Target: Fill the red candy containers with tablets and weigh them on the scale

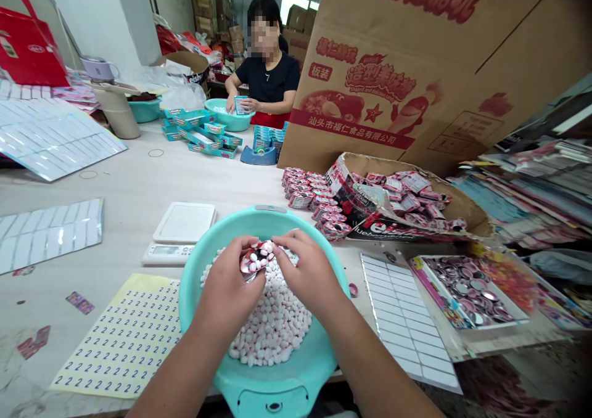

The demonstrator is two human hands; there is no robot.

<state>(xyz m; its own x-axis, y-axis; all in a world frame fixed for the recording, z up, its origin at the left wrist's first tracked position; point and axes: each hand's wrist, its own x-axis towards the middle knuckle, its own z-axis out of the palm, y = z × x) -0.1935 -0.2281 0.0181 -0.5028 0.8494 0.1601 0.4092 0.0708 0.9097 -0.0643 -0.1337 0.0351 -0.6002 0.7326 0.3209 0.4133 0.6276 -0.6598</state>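
Observation:
My left hand (pixel 231 277) is closed around a small, pink-printed candy container (pixel 250 261), its top open and white candies showing inside. Against the container's right edge press the bent fingers and thumb of my right hand (pixel 301 269); whether a loose candy is also between them is hidden. Both hands are over a turquoise basin (pixel 194 282). Many small white and pale pink candies (pixel 272 322) lie heaped in it below the hands.
A white scale (pixel 182 227) stands left of the basin, by a number sticker sheet (pixel 124 338). To the right are stacked pink containers (pixel 330 211), a cut carton (pixel 416 224) and a tray of round metallic pieces (pixel 467 288). Across the table, a person (pixel 272 76) handles a teal pack.

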